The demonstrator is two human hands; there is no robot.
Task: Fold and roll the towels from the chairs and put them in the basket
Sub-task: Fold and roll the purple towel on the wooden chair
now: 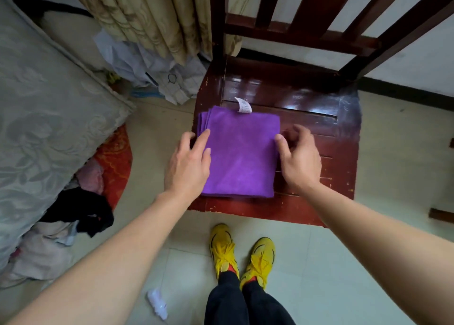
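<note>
Lying folded on the chair seat (307,128), a soft, light-looking purple towel (242,152) is offering its side edges: left hand (188,165) is resting flat there, right hand (299,157) is hovering loosely curled, holding nothing.

One wide-angle view, worn on the person's head, faces forward and steeply down from standing height; the chair seat (307,98) lies close below at centre, within arm's reach; both forearms (122,251) enter from the bottom corners; the yellow shoes (222,246) on the floor (344,263) sit almost straight beneath; straight lines bow toward the edges.
</note>
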